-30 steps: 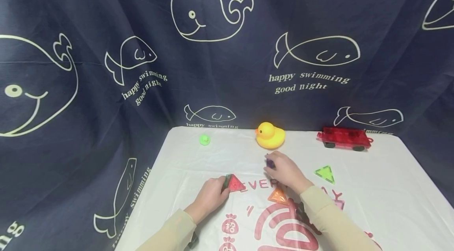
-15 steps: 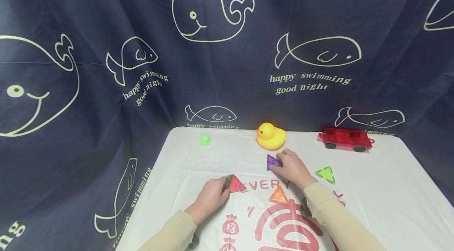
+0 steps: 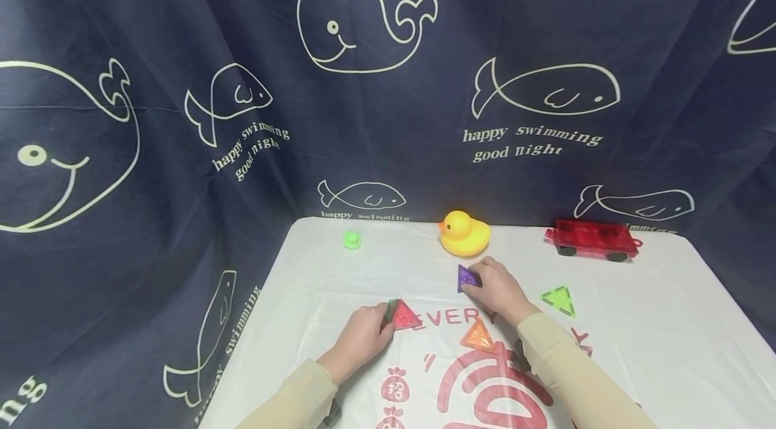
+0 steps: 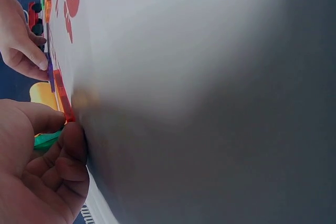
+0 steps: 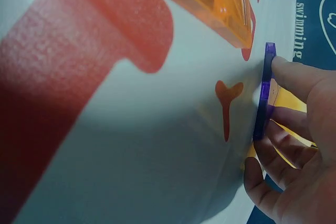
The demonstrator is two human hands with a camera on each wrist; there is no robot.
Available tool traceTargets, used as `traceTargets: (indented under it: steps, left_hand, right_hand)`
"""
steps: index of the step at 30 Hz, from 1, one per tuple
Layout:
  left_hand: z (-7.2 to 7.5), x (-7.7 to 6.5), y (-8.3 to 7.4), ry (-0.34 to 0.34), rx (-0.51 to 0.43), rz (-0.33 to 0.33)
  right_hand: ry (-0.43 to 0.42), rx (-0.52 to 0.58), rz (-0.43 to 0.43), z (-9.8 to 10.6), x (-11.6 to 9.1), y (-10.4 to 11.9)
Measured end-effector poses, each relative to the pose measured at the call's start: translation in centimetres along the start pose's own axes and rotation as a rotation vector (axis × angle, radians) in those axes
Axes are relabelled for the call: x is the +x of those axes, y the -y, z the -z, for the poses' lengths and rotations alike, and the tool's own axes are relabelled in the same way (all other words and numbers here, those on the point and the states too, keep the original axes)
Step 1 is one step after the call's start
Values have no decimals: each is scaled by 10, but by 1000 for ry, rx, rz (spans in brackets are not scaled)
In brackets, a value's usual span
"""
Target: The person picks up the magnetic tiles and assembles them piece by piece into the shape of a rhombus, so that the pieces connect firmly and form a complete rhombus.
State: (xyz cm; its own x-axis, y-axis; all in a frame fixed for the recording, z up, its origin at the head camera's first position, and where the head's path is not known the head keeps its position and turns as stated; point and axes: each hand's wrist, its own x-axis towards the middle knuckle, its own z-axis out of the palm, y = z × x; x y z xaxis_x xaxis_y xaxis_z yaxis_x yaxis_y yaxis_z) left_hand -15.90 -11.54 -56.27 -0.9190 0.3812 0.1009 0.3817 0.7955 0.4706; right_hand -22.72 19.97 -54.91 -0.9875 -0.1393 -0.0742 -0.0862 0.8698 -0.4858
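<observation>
In the head view my left hand [image 3: 364, 335] pinches the edge of a red triangular magnetic tile [image 3: 405, 315], and a green tile [image 3: 392, 308] shows just behind it. The left wrist view has thumb and finger at the corner of the red tile [image 4: 64, 94], with the green tile [image 4: 46, 140] beyond the fingers. My right hand [image 3: 500, 289] pinches a purple triangular tile [image 3: 466, 279] in front of the yellow duck. Seen from the right wrist, the purple tile [image 5: 264, 93] is edge-on, thumb and fingertips along its edge. An orange triangular tile [image 3: 480, 336] lies between the hands, nearer the body.
Along the back stand a small green toy [image 3: 352, 240], a yellow rubber duck [image 3: 465, 235] and a red wheeled toy car base [image 3: 593, 239]. A light green triangular tile [image 3: 559, 300] lies right of my right hand. Dark pieces are partly hidden under both forearms.
My right hand has moved slightly right and turned, so the purple tile's face now shows beyond the fingers. The left hand keeps its hold on the red tile, almost still.
</observation>
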Motion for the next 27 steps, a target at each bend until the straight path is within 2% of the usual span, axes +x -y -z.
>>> traceTargets:
  steps: [17, 27]
  left_hand:
    - [-1, 0, 2, -5, 3, 1]
    - [0, 1, 0, -2, 5, -7]
  right_hand:
    - [4, 95, -32, 0, -2, 7]
    - [-25, 114, 64, -7, -9, 23]
